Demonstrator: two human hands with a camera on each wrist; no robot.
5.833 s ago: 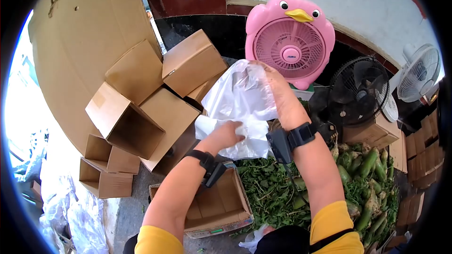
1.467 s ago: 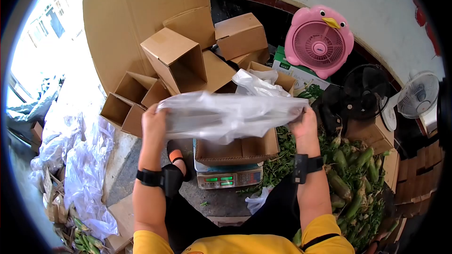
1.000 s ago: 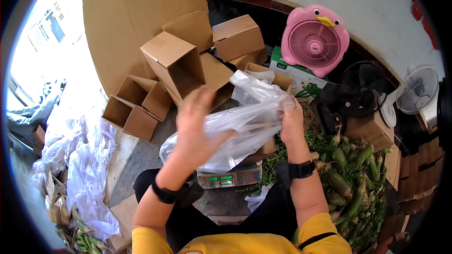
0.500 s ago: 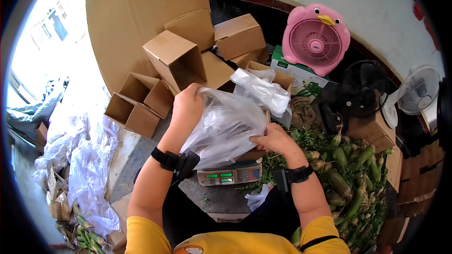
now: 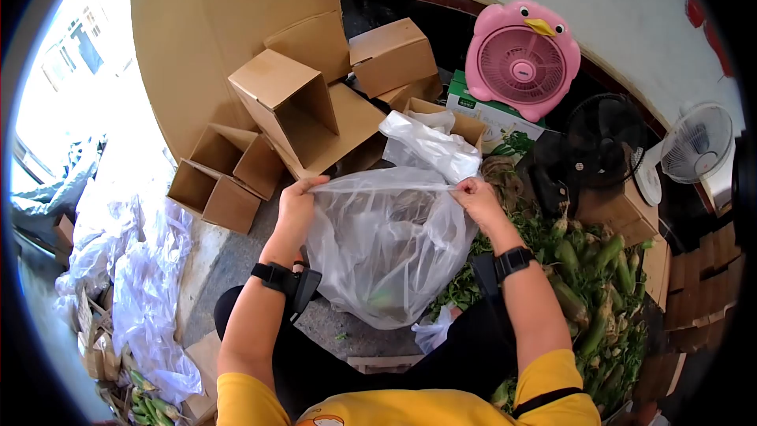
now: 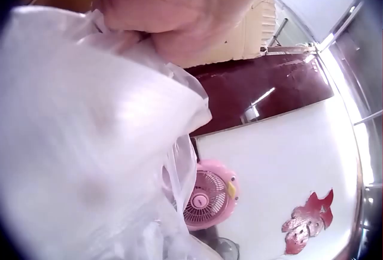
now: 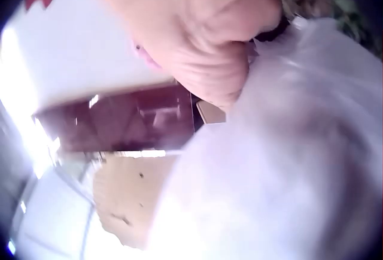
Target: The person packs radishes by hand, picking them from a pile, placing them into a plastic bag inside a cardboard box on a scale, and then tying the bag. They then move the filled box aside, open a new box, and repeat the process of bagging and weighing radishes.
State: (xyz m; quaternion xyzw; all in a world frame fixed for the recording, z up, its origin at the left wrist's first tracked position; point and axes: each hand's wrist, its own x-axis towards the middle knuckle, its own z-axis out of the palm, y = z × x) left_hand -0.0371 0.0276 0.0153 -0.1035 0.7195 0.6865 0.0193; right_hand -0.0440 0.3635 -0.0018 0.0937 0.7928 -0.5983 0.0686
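A clear plastic bag (image 5: pixel 386 252) hangs spread between both hands in the head view, its top edge stretched wide. My left hand (image 5: pixel 296 209) pinches the bag's upper left corner, and my right hand (image 5: pixel 479 201) pinches the upper right one. Behind the thin film the scale and the cardboard box on it are mostly hidden. Both wrist views show the bag close up, with the left hand (image 6: pixel 173 14) and the right hand (image 7: pixel 203 38) gripping its gathered edge. Just beyond the bag lies a stack of white plastic bags (image 5: pixel 434 146) on a small open carton.
Several empty cardboard boxes (image 5: pixel 288 110) stand at the back left. A heap of green vegetables (image 5: pixel 591 284) with leaves lies at the right. Behind it are a pink penguin-shaped fan (image 5: pixel 522 63), a black fan (image 5: pixel 605 142) and a white fan (image 5: pixel 696 144). Crumpled plastic sheeting (image 5: pixel 150 284) lies left.
The bag, earlier stretched flat, then bunched between the hands, now hangs opened out and low over the scale. The left hand let go of it briefly and took hold again at the edge.
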